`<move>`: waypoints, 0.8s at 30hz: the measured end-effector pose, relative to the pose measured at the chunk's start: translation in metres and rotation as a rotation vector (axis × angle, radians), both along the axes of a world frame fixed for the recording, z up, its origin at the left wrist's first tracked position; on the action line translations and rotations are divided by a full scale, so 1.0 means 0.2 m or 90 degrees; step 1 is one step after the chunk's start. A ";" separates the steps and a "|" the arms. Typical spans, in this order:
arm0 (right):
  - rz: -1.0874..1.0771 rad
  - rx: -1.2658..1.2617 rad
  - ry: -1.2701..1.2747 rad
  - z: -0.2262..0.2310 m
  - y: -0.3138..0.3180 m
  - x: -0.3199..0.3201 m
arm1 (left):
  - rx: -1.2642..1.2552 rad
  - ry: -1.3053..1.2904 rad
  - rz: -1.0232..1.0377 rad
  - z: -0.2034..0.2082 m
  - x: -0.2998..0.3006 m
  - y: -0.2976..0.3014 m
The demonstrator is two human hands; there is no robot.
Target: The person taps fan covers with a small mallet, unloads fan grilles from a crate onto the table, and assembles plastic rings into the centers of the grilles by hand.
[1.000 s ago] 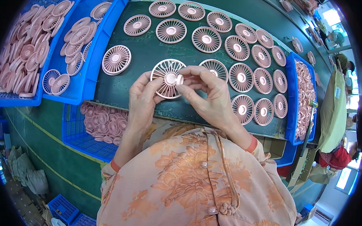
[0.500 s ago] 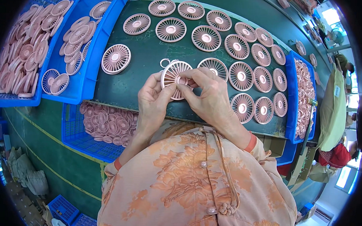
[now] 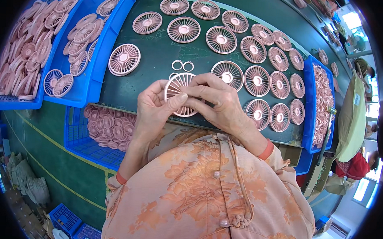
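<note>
A round pink spoked grille [image 3: 179,83], like a small fan cover, is tilted up between my two hands above the table's front edge. My left hand [image 3: 154,105] grips its left rim, thumb on the front face. My right hand [image 3: 221,99] is closed, its fingers bent against the grille's middle and right side. They hide the hub, and I cannot see whether a small part is pinched there. Just beyond the grille, several small pale rings [image 3: 188,66] lie on the green table, one partly covered by it.
Rows of similar grilles [image 3: 221,39] cover the table's back and right. Another grille [image 3: 124,59] lies at left. Blue crates [image 3: 96,80] heaped with grilles stand at far left, one crate [image 3: 79,136] below the table. A blue bin [image 3: 309,102] of small pink parts stands at right.
The grille and both hands have shifted slightly left and toward me in the picture. More of the small rings behind the grille now show. Both hands stay on the grille.
</note>
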State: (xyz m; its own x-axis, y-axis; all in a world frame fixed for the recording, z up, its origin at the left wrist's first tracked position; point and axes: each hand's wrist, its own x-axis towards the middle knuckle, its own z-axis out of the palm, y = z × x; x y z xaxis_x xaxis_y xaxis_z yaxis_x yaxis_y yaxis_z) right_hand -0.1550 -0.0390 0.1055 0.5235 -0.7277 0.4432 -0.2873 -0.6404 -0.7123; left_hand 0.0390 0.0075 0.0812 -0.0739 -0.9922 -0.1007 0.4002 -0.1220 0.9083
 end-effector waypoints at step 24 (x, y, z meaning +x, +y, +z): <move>-0.203 0.516 -0.369 -0.02 -0.02 -0.26 | -0.496 -0.776 0.069 -0.08 -0.16 -0.37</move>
